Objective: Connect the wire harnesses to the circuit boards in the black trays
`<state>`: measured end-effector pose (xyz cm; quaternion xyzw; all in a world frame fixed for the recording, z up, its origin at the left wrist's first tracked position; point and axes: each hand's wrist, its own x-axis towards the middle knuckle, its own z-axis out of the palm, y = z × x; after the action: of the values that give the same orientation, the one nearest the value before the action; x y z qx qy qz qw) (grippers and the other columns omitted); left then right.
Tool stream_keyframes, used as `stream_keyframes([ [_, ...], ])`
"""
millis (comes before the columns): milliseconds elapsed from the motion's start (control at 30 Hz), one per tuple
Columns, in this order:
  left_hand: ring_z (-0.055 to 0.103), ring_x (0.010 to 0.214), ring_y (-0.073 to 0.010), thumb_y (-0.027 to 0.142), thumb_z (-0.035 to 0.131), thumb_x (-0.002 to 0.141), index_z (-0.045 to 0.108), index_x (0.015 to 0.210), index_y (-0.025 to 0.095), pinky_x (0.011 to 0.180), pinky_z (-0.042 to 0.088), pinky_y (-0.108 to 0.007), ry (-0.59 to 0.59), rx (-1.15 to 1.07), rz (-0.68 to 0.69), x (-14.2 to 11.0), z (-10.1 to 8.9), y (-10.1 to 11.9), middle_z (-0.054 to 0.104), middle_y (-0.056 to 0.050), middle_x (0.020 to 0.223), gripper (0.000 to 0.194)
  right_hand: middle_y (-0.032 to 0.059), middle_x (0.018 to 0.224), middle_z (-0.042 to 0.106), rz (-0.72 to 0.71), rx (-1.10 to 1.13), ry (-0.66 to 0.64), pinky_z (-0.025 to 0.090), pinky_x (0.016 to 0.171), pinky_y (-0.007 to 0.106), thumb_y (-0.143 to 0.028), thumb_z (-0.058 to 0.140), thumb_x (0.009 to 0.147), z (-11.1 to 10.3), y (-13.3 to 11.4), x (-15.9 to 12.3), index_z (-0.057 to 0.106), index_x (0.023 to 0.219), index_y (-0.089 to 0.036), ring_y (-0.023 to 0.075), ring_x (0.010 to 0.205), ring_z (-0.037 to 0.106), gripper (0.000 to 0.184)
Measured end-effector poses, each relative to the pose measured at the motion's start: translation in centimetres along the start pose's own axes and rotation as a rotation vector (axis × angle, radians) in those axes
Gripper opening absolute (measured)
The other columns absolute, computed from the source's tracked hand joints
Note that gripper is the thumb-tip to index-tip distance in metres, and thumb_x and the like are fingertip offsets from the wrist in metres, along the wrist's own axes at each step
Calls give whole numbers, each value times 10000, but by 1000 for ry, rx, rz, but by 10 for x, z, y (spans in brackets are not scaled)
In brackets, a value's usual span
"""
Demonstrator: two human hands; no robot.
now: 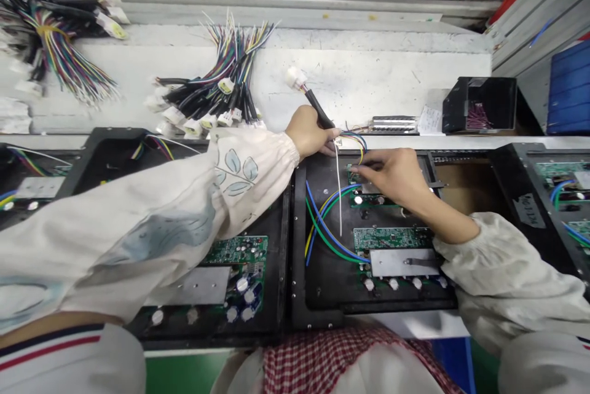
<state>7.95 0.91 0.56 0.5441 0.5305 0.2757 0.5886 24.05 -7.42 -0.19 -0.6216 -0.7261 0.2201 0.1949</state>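
Observation:
My left hand (310, 133) is closed round a black-sleeved wire harness (319, 107) at the back edge of a black housing (298, 295). The harness's white connector (295, 78) points up and away. Thin coloured wires (360, 142) run from its other end toward my right hand (394, 174), whose thumb and fingers pinch together at their tips over the upper circuit board (357, 197). A loose white wire (339, 191) hangs below my left hand. Blue, green and yellow wires (318, 228) curve from the boards. The lower circuit board (391, 237) carries a metal plate (401, 263).
Bundled harnesses (225, 83) lie on the white bench behind, with another tied bundle (55, 31) at far left. A black bin (482, 105) of dark red wires and a blue crate (570, 90) stand at right. More housings with boards (249, 295) flank this one.

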Motion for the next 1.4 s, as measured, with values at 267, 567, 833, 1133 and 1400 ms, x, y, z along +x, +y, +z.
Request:
stream_keyframes([
  [267,639,547,-159,14,577,774,550,811,41,597,591,-329,-27,6,-14,2,-1,-2,585,-24,588,53,40,640,697,-16,-180,46,377,565,278,-260,687,765,11,10,8,752,766,-162,158,535,557,118],
  [567,658,585,-163,13,558,789,545,901,11,614,593,-325,-38,39,-15,2,-1,-2,616,-70,704,113,78,754,725,2,-276,-19,408,642,297,-268,676,789,7,7,9,749,830,-156,209,670,629,140],
  [833,644,634,-102,68,540,832,541,965,26,619,544,-225,-26,329,71,4,-2,-5,647,-85,828,140,9,630,673,-71,12,-388,365,522,242,-310,631,832,-20,-8,-36,699,707,-166,118,543,554,203],
  [1133,651,803,-207,63,447,838,688,886,111,596,433,-281,-451,1664,781,-30,3,6,655,-122,913,250,77,777,738,141,-116,191,475,682,327,-264,700,739,-30,45,6,759,804,-163,220,733,670,134],
  [1400,657,881,-222,81,476,852,737,821,150,638,456,-283,-641,1723,622,-35,24,-6,691,-129,885,271,82,760,737,164,-68,119,470,649,318,-265,721,717,-8,54,17,757,768,-161,201,672,656,121],
])
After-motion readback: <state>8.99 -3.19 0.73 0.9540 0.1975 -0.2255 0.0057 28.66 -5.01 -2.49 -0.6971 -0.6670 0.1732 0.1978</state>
